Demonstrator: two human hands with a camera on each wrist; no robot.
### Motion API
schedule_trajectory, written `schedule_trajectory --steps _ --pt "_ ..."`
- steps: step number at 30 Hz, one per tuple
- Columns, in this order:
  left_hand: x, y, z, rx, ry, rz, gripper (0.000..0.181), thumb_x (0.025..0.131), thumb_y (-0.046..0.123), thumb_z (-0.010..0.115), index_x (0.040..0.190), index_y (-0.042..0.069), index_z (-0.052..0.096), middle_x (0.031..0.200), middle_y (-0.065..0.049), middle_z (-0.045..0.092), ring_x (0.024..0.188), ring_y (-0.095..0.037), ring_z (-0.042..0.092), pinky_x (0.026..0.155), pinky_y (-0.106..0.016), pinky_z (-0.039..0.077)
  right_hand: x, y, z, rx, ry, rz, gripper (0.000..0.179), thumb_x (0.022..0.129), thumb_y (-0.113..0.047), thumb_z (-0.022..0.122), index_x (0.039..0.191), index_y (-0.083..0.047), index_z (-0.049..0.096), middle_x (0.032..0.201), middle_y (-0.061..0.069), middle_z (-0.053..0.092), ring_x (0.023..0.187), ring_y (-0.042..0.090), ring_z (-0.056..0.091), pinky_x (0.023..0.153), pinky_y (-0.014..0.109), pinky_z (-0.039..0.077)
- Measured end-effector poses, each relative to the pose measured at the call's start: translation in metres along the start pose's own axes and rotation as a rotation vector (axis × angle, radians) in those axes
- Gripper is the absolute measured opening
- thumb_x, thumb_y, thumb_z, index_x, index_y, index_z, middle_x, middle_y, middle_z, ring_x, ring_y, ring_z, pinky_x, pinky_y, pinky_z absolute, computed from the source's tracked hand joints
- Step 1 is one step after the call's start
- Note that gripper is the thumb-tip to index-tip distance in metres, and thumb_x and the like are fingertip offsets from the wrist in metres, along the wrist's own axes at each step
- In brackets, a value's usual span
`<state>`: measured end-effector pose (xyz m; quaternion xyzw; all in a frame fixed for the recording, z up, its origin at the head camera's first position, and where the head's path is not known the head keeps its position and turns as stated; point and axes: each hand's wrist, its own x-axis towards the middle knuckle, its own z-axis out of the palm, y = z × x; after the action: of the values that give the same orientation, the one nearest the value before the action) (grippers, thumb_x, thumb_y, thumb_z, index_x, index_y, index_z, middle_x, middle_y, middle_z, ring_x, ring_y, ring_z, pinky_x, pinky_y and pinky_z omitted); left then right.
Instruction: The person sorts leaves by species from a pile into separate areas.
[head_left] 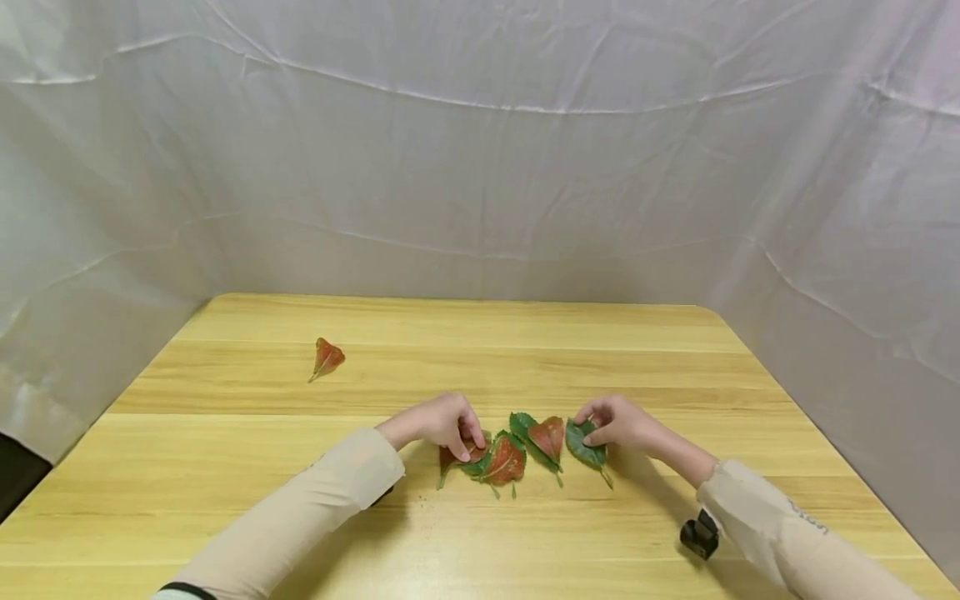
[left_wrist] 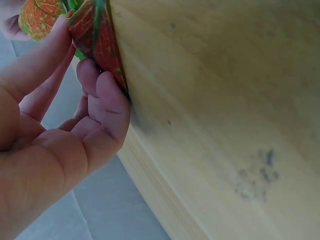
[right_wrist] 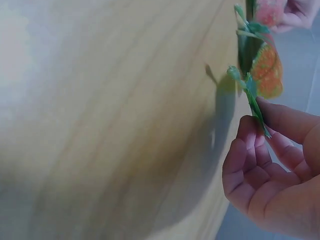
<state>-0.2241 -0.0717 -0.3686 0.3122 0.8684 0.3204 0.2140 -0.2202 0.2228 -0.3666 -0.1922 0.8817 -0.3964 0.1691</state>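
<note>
Over the left end of a row of leaves, my left hand (head_left: 448, 422) pinches a red leaf (left_wrist: 107, 47) between thumb and fingers. Under and beside it lie a green leaf (head_left: 477, 469) and a speckled red leaf (head_left: 506, 461), partly overlapping. Farther right, a smaller red leaf (head_left: 547, 435) rests across a long green leaf (head_left: 521, 423). My right hand (head_left: 621, 422) holds another green leaf (head_left: 582, 447) by its edge at the row's right end. The right wrist view shows this leaf edge-on between thumb and fingers, raised off the wood with its shadow beside it.
A single red leaf (head_left: 328, 358) lies at the back left of the wooden table (head_left: 480, 542). Pale sheeting (head_left: 480, 183) hangs behind and along both sides. Small dark specks (left_wrist: 260, 175) dot the wood near my left wrist.
</note>
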Motion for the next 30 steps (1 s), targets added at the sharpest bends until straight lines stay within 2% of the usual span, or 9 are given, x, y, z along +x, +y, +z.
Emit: schedule_trajectory --steps 5,10,16,20,30 --pt "0.002 -0.002 0.0 -0.024 -0.007 0.005 0.018 0.066 -0.007 0.074 0.082 0.001 0.07 0.074 0.002 0.061 0.066 -0.008 0.045 0.058 -0.017 0.041 0.002 -0.001 -0.007 0.081 0.02 0.026 0.025 0.077 0.007 0.062 0.101 0.011 0.057 0.066 0.002 0.043 0.05 0.011 0.039 0.045 0.025 0.039" --pt "0.002 -0.002 0.0 -0.035 -0.012 0.002 0.019 0.065 -0.008 0.073 0.082 0.0 0.069 0.071 0.002 0.058 0.066 -0.009 0.044 0.058 -0.016 0.04 0.004 -0.003 -0.008 0.098 0.045 0.066 0.024 0.078 0.006 0.062 0.101 0.011 0.057 0.071 0.005 0.045 0.051 0.014 0.044 0.047 0.029 0.042" --pt "0.001 0.0 0.001 -0.032 -0.014 -0.061 0.027 0.068 -0.009 0.072 0.09 0.002 0.061 0.076 -0.006 0.053 0.069 -0.013 0.045 0.057 -0.021 0.042 0.01 -0.003 -0.009 0.125 0.093 0.106 0.023 0.079 0.005 0.061 0.102 0.01 0.057 0.077 0.007 0.049 0.056 0.015 0.051 0.054 0.037 0.05" --pt "0.001 0.001 0.002 -0.057 0.005 -0.09 0.029 0.067 -0.01 0.072 0.088 0.001 0.056 0.077 -0.007 0.052 0.069 -0.014 0.046 0.058 -0.022 0.043 0.017 -0.002 -0.011 0.139 0.133 0.109 0.024 0.079 0.005 0.062 0.101 0.012 0.057 0.078 0.008 0.053 0.059 0.015 0.053 0.055 0.038 0.051" --pt "0.002 -0.003 0.002 -0.015 0.025 -0.055 0.021 0.065 -0.006 0.075 0.081 0.0 0.063 0.076 -0.001 0.056 0.073 -0.012 0.052 0.064 -0.017 0.044 0.035 0.001 -0.013 0.175 0.233 0.142 0.021 0.081 0.003 0.06 0.101 0.011 0.058 0.08 0.009 0.058 0.059 0.013 0.052 0.054 0.033 0.049"
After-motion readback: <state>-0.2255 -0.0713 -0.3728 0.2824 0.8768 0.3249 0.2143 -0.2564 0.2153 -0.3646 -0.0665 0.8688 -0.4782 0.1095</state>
